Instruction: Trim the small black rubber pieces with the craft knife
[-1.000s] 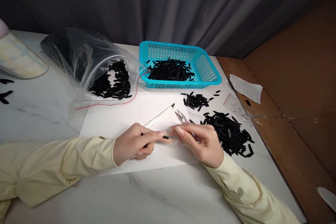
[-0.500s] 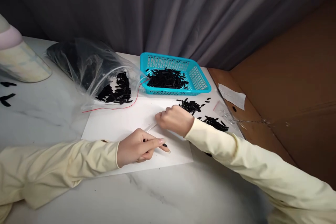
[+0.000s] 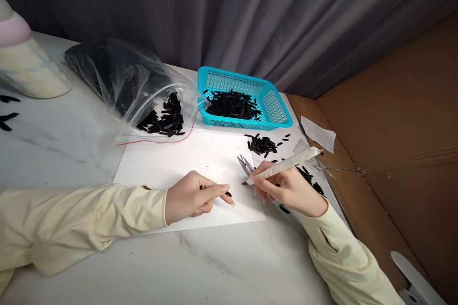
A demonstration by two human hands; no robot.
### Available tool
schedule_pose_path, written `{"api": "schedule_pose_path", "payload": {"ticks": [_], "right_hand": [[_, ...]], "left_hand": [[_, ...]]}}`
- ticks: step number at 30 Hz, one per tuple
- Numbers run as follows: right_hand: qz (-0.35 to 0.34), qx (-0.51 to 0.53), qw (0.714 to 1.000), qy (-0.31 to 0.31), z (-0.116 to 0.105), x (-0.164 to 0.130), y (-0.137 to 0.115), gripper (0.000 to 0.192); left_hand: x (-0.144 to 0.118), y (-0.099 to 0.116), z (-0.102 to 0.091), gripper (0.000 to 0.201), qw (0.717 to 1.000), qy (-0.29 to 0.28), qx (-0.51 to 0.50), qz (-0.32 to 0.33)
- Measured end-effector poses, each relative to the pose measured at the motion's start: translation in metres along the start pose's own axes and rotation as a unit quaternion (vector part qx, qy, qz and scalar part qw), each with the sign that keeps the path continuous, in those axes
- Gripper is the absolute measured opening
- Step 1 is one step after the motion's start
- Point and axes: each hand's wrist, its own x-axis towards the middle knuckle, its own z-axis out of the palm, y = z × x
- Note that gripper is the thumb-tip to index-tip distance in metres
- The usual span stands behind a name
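Observation:
My left hand (image 3: pixel 198 195) is closed over the white sheet, its thumb and forefinger pinching a small black oblong piece (image 3: pixel 228 194). Another dark bit shows at the base of those fingers. To the right, my right hand (image 3: pixel 286 186) grips a flat, pale knife-like tool (image 3: pixel 286 164) like a pen, its dark tip pointing down-left toward the left fingertips but apart from them. Small metal snips (image 3: pixel 245 164) stick out beside the right fingers, blades up-left; whether the hand also holds them I cannot tell. The white sheet (image 3: pixel 161 167) lies under both hands.
A turquoise basket (image 3: pixel 282 121) with black pieces stands at the back. Left of it lies a clear plastic bag (image 3: pixel 125 81) spilling black pieces, with a red string. Loose black piles (image 3: pixel 263 145) lie to the right. A tumbler (image 3: pixel 32 62) stands far left; cardboard (image 3: pixel 393 119) borders the right.
My right hand has moved right and turned, bringing the pale tool and the snips into clear view. The left hand keeps its pinch on the black piece. The view has shifted slightly.

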Motion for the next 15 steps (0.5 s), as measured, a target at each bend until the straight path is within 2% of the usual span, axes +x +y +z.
{"api": "schedule_pose_path", "payload": {"ticks": [4, 10, 12, 15], "right_hand": [[0.061, 0.031, 0.998, 0.004, 0.0037, 0.0012, 0.0027, 0.014], [0.11, -0.026, 0.993, 0.032, -0.0004, -0.0027, 0.002, 0.011], [0.08, -0.056, 0.994, 0.045, 0.0004, -0.0034, 0.0037, 0.012], [-0.006, -0.061, 0.996, 0.066, 0.0024, -0.0043, 0.0044, 0.011]], "left_hand": [[-0.0006, 0.0028, 0.0013, 0.046, 1.0, 0.016, 0.009, -0.015], [-0.0014, 0.0066, 0.0041, 0.045, 0.998, 0.045, 0.004, -0.045], [-0.0012, 0.0063, 0.0048, 0.045, 0.998, 0.051, 0.0, -0.044], [-0.0009, 0.0052, 0.0058, 0.045, 0.997, 0.062, -0.005, -0.039]]}}
